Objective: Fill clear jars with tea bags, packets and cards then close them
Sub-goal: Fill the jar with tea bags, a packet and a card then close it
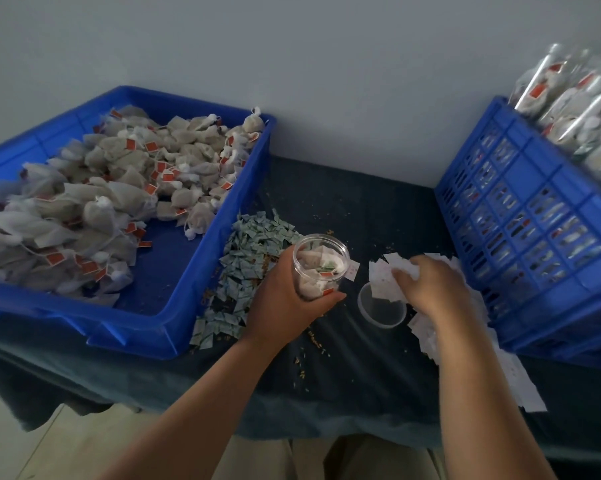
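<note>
Left hand [285,299] grips jar [321,266], right hand's [430,287] fingers [405,278] pinch cards [382,284].

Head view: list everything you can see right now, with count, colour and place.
tray: one, blue, left on the cloth
tea bags: many, beige with red tags, piled in the tray
packets: many, pale green, heaped beside the tray
cards: many, white, heaped by the crate
jar: one, clear, open, part filled, centre
lid: one, clear, on the cloth between the hands
crate: one, blue, slotted, right
filled jars: several, clear, blurred, atop the crate
cloth: one, dark, covering the table
left hand: grips the jar
right hand: on the cards, grip unclear
</note>
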{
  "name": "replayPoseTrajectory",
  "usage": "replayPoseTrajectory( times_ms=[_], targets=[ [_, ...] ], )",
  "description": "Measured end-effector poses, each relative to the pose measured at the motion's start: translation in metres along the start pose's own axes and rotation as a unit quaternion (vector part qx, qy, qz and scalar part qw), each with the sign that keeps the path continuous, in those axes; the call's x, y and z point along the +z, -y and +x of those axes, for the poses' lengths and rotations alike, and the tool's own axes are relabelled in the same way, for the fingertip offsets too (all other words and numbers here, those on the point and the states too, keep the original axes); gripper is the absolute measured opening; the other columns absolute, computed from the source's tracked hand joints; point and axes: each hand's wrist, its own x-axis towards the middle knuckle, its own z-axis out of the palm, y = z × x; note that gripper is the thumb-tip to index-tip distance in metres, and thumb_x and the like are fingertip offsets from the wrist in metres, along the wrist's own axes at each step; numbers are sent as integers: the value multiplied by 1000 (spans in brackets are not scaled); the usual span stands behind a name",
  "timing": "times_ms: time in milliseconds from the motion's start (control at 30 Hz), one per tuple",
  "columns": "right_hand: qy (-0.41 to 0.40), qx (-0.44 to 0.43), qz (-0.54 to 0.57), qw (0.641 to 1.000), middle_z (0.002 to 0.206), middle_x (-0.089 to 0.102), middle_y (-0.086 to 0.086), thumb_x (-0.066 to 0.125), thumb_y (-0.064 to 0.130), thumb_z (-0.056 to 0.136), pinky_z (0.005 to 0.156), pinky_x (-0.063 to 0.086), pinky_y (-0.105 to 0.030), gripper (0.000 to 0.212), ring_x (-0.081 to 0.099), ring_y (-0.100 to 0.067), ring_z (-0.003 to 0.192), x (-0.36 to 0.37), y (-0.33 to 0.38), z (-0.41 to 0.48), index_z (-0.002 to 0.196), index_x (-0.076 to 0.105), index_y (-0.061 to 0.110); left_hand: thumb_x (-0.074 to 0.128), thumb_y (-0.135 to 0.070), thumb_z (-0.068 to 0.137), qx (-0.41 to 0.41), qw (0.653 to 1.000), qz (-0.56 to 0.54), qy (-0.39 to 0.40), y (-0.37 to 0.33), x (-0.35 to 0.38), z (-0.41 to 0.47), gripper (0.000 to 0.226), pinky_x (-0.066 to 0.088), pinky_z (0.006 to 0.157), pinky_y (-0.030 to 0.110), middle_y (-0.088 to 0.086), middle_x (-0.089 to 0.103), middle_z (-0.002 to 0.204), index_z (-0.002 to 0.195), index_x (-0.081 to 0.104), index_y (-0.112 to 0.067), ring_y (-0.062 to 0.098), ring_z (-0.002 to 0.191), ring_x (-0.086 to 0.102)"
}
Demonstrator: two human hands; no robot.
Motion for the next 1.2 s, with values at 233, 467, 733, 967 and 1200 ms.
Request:
replayPoseTrajectory(
  times_ms=[233, 467, 733, 967, 1200],
  targets=[
    [15, 7, -27, 999, 139, 70, 0, 58, 47, 107, 93, 51, -39, 37, 65, -23, 121, 29, -31, 22, 136, 71, 28, 84, -85, 61, -2, 1000, 5, 4, 2, 2, 1, 94, 48, 87, 3, -40, 57, 132, 140, 37, -65, -12, 118, 62],
    [-38, -12, 21, 999, 138, 66, -3, 63, 43, 105, 101, 49, -42, 31, 59, -25, 123, 32, -44, 23, 128, 73, 27, 91, -76, 60, -20, 1000, -1, 13, 7, 3, 0, 103, 58, 102, 32, -29, 60, 135, 147, 43, -50, -4, 123, 63],
    [69, -92, -35, 993, 169, 39, 5, 60, 61, 103, 121, 28, -49, 41, 26, -30, 155, 24, -27, 37, 140, 65, 46, 90, -78, 60, -26, 999, -13, 19, 5, 3, 1, 102, 60, 101, 39, -22, 64, 134, 146, 46, -46, 2, 122, 66],
    [-13, -153, 49, 987, 130, 67, 6, 70, 44, 102, 105, 41, -37, 25, 53, -20, 129, 30, -37, 33, 119, 75, 27, 86, -84, 58, -31, 999, -4, 13, 4, 2, 1, 103, 60, 100, 35, -24, 64, 133, 146, 45, -48, -2, 120, 65],
    [-56, -37, 277, 958, 98, 66, 22, 76, 32, 99, 68, 50, -24, 24, 65, 2, 89, 25, -42, 25, 108, 56, 41, 89, -79, 61, -29, 999, 7, 14, 2, 1, 1, 102, 57, 99, 26, -32, 60, 133, 147, 43, -49, -7, 121, 63]
  ],
)
